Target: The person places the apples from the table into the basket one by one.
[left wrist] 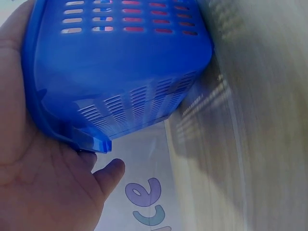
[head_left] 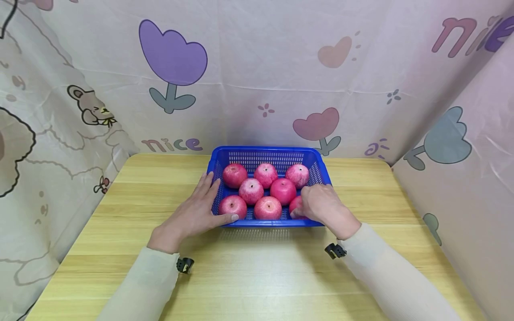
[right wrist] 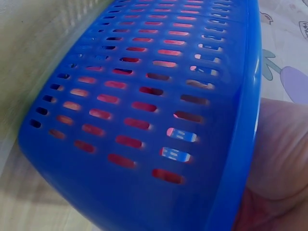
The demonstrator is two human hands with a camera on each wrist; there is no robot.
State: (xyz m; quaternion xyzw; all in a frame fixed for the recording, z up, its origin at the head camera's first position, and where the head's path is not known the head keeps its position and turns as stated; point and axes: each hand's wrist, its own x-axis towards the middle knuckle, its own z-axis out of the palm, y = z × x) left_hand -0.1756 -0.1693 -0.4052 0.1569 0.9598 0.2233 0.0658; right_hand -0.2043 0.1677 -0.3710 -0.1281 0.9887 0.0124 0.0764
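Observation:
A blue plastic basket (head_left: 265,223) with slotted walls stands on the table and holds several red-pink apples (head_left: 268,207). At its front left corner my left hand (head_left: 192,218) rests on the rim, fingers stretched along the left side and thumb over the front edge. The left wrist view shows the palm (left wrist: 38,178) against the rim. My right hand (head_left: 327,205) reaches inside the front right corner, its curled fingers gripping an apple (head_left: 295,204) that it partly covers. In the right wrist view the basket wall (right wrist: 120,101) hides the fingertips.
The light wooden table (head_left: 257,276) extends in front of the basket and to both sides. Printed cloth (head_left: 249,53) hangs behind it and along the left and right. A small black clip (head_left: 185,265) sits at the left cuff and another black clip (head_left: 335,251) at the right.

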